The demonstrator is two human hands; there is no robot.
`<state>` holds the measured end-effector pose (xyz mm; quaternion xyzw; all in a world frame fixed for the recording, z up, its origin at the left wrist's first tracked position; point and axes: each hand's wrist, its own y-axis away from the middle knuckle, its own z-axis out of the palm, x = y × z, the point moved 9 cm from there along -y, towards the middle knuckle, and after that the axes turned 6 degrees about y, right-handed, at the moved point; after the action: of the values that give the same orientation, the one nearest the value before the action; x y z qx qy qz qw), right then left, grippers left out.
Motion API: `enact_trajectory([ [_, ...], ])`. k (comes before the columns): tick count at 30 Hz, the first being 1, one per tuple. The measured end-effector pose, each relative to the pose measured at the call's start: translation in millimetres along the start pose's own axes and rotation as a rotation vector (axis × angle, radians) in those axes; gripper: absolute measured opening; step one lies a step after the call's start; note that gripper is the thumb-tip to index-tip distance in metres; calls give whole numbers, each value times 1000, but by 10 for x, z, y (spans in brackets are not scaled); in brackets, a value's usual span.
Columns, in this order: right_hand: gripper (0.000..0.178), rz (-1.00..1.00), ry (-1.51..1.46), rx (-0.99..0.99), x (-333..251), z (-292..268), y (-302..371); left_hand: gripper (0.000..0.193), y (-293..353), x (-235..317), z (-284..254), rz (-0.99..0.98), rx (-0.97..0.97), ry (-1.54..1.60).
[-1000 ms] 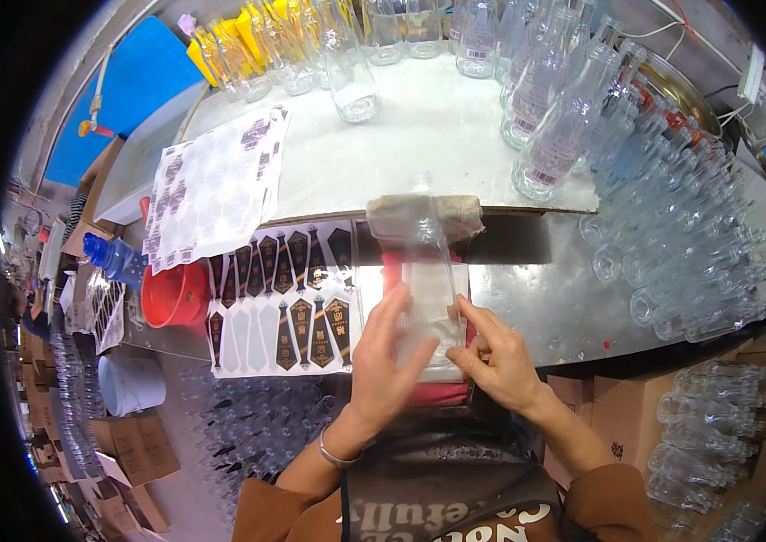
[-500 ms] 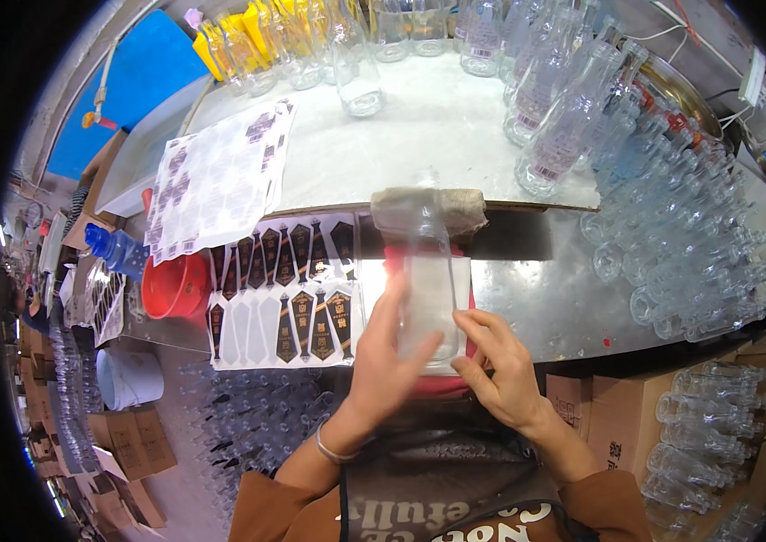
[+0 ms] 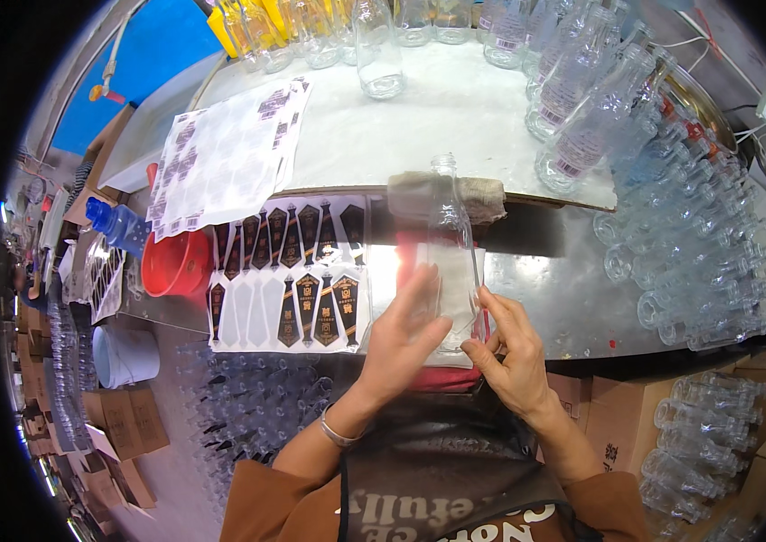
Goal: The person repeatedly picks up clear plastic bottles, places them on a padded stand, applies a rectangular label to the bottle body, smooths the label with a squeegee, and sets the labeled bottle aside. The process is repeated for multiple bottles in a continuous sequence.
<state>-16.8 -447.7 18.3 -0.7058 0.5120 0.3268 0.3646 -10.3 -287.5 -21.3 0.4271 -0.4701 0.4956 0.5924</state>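
Note:
A clear glass bottle (image 3: 451, 221) lies in front of me, its neck pointing away across a rolled beige cloth (image 3: 482, 196). Its body rests over a white pad on red cloth (image 3: 441, 378). My left hand (image 3: 405, 339) is laid along the bottle's left side with fingers stretched out, their tips slightly blurred, and the thumb over the glass. With curled fingers and thumb, my right hand (image 3: 511, 359) grips the bottle's lower right side near the base. Left of my hands lies a sheet of black tie-shaped stickers (image 3: 306, 312); several backing spaces have no sticker.
White sheets with purple print (image 3: 220, 163) lie on the raised white board (image 3: 455, 108). Labelled bottles (image 3: 572, 144) stand at the board's right, and many more lie stacked beyond. A red bowl (image 3: 175, 266) and a blue spray bottle (image 3: 112, 221) are at the left.
The view has shifted a little, so the bottle and hands appear farther right. My left hand still lies along the bottle, and my right hand still holds its lower side.

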Motion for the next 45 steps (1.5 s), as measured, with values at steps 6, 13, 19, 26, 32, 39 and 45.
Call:
enact_trajectory([
  [6, 60, 27, -75, -28, 66, 88, 35, 73, 46, 135, 24, 31, 66, -139],
  [13, 55, 147, -229, -51, 351, 111, 146, 74, 255, 258, -392, 168, 148, -429],
  [19, 41, 311, -466, 32, 731, -126, 293, 64, 1017, 383, -1538, 425, 305, -1307],
  [26, 36, 283, -444, -7, 683, -69, 287, 21, 1253, 239, -1988, 372, 337, -1184],
  [32, 32, 291, -445, -10, 697, -91, 237, 23, 770, 190, -1946, -158, 611, 190],
  [39, 28, 254, -399, -26, 552, -147, 51, 4, -303, 1263, -73, 450, 63, -558],
  [45, 24, 271, -419, 4, 675, -180, 19, 12, -91, 1070, 470, 583, -135, -1015],
])
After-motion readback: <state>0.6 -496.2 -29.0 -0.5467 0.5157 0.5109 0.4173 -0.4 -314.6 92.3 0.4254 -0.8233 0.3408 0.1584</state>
